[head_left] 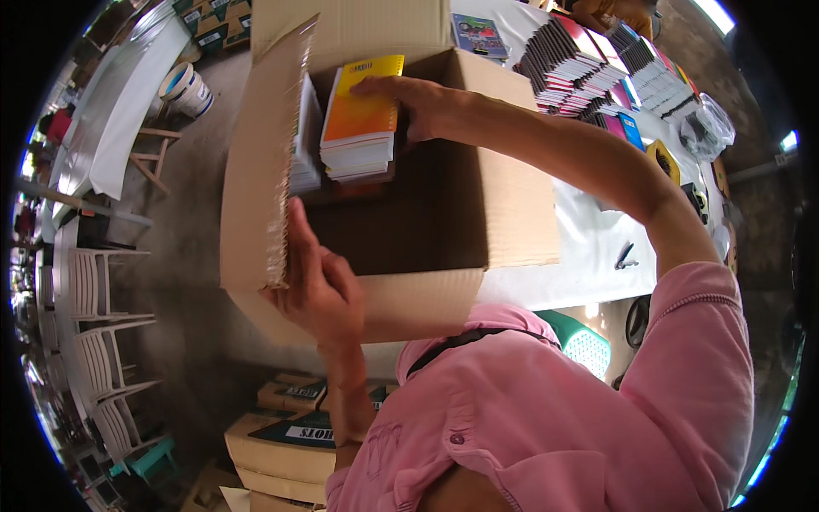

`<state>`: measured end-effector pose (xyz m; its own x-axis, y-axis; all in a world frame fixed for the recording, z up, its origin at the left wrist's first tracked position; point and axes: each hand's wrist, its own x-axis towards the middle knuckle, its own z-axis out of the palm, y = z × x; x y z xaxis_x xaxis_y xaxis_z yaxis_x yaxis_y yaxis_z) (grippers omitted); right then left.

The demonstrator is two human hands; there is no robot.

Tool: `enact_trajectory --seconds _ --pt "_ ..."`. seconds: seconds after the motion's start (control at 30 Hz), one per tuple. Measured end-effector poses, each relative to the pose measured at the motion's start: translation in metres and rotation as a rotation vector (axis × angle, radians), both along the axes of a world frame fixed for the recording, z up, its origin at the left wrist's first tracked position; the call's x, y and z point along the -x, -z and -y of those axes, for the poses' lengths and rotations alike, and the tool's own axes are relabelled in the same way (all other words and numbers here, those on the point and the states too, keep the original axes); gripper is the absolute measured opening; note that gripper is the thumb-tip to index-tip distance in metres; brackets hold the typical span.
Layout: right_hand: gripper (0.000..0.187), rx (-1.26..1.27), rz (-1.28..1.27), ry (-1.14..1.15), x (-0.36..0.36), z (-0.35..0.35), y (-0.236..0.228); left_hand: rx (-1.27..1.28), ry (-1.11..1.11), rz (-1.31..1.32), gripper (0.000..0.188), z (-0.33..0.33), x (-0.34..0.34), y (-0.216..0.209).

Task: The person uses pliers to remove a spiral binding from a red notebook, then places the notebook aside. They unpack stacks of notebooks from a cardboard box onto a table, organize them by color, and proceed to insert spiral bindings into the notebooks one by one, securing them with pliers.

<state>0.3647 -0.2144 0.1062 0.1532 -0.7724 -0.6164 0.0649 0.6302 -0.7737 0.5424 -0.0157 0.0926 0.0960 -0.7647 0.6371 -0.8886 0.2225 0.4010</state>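
An open cardboard box (pixel 520 209) stands in front of me, its flaps folded outward. Inside its far left part is a stack of notebooks (pixel 363 124) with a yellow-orange cover on top and white page edges showing. My right hand (pixel 414 101) grips this stack from the right side, fingers over the cover; the thumb side is partly hidden. Left of it, against the box wall, another white-edged stack (pixel 304 141) stands in the box. My left hand (pixel 320 286) holds the box at its near left corner, fingers along the edge of the left flap.
A table with a white cover (pixel 589 247) lies to the right, bearing piles of notebooks (pixel 567 68) and a clear plastic bag (pixel 708 124). Closed cartons (pixel 281 444) are stacked below left. White plastic chairs (pixel 98 282) and a white bucket (pixel 185 90) stand farther left.
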Motion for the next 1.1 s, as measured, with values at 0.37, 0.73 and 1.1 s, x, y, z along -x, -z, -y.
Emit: enact_trajectory --seconds 0.37,0.73,1.1 --pt "0.053 0.396 0.477 -0.060 0.241 -0.124 -0.128 0.046 -0.061 0.241 0.050 0.005 -0.004 0.017" --pt "0.066 0.017 -0.150 -0.336 0.467 -0.112 0.049 -0.032 0.016 0.222 0.047 0.013 -0.024 0.031" --pt "0.071 -0.335 -0.328 -1.075 0.517 -0.036 0.162 -0.134 -0.007 0.303 0.045 0.007 -0.038 0.027"
